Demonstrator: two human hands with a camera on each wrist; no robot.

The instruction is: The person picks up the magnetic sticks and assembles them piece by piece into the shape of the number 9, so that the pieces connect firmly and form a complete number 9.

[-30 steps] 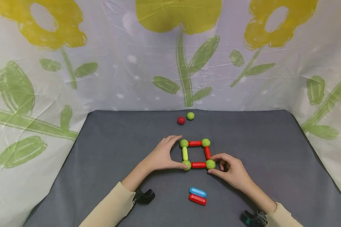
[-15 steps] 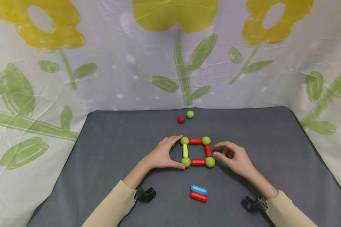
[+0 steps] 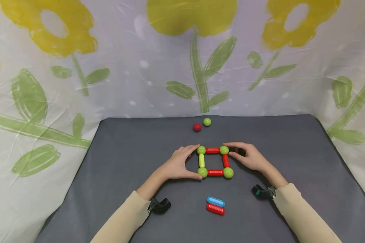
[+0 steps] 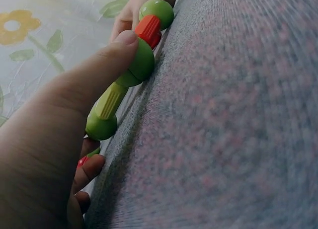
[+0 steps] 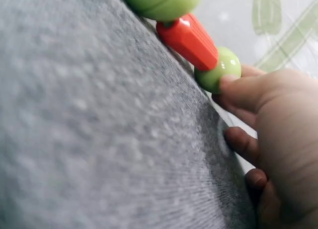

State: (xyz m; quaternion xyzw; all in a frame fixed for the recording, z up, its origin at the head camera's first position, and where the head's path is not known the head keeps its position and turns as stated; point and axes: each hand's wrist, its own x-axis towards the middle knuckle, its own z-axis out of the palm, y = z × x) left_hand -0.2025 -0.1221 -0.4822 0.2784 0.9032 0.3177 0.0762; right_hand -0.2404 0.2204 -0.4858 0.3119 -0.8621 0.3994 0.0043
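A square of toy building rods and balls lies flat on the cloth. It has a green ball at each corner, three red rods, such as the near red rod (image 3: 215,172), and one yellow-green rod (image 3: 201,160) on the left. My left hand (image 3: 182,163) spans that left side, thumb on the near-left green ball (image 4: 140,67) and fingertips at the far-left green ball (image 3: 201,150). With thumb and index finger my right hand (image 3: 250,156) pinches the far-right green ball (image 5: 218,72). The near-right green ball (image 3: 228,172) is untouched.
A loose blue rod (image 3: 216,201) and a loose red rod (image 3: 215,209) lie side by side nearer the body. Behind the square sit a red ball (image 3: 197,127) and a loose green ball (image 3: 207,122). A flower-printed curtain (image 3: 140,84) stands behind the grey cloth (image 3: 134,141).
My right hand has let go of the near-right ball, moved back along the right side and taken hold of the far-right ball. My left hand keeps its place at the left side.
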